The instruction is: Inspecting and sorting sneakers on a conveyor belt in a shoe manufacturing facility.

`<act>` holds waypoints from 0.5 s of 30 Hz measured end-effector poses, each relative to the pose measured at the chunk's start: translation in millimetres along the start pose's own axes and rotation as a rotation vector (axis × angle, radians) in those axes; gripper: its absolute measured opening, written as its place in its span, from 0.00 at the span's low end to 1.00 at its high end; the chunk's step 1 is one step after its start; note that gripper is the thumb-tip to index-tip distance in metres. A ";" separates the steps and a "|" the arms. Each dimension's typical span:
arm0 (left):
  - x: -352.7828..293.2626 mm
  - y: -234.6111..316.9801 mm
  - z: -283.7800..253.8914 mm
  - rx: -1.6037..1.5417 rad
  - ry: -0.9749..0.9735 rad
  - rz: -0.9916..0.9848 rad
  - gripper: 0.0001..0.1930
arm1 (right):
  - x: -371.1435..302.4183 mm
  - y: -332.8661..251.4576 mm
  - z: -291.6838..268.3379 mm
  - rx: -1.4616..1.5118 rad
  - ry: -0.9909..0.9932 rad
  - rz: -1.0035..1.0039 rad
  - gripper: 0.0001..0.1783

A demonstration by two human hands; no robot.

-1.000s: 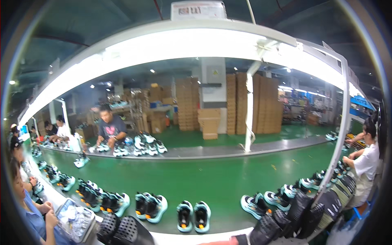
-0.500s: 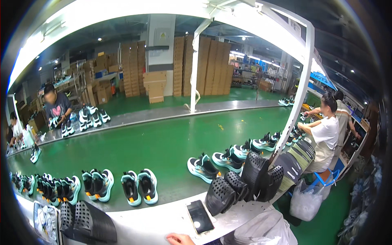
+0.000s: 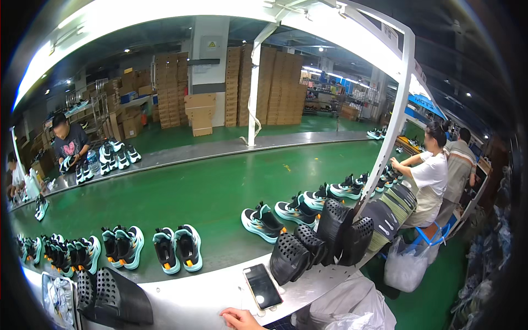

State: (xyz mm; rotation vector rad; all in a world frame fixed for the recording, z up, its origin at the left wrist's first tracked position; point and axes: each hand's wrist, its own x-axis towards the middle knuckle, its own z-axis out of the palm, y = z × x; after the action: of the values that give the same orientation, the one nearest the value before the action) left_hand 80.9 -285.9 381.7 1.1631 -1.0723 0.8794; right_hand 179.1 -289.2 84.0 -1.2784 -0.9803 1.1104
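- Right hand [image 3: 240, 319]: at six o'clock, cut by the lower edge, low against the white ledge [image 3: 187, 305]. We see nothing in it. The fingers are loosely bent; we cannot tell whether they press together, nor whether they touch the ledge. We judge it to be resting.
- Left hand: out of view; its grip we cannot tell.
- Smartphone [image 3: 263, 286]: nearest item, at one o'clock from the right hand, just apart from it, flat on the ledge, screen upward. We take this spot as chosen for easy reach and reading.
- Running-shoe pair [image 3: 189, 248]: between ten and eleven o'clock, on the green belt surface [image 3: 214, 192], side by side, toes toward us; presumably set so to keep mates together.
- Running-shoe row [image 3: 263, 223]: from twelve toward two o'clock, along the belt's near edge, probably lined up for access from the ledge.
- Black perforated pieces [image 3: 290, 258]: beyond the smartphone at one o'clock, standing along the ledge; we judge that this leaves working room before us.
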 end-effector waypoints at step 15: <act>-215.1 -30.3 -240.7 2.045 0.671 -1.509 0.48 | -18.9 18.0 -12.4 -0.187 0.295 -0.255 0.11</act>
State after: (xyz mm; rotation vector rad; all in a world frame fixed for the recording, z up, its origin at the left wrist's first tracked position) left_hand 96.2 -56.2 153.4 2.2340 1.7769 0.6769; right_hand 185.9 -310.9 66.1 -1.3767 -1.0056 0.6247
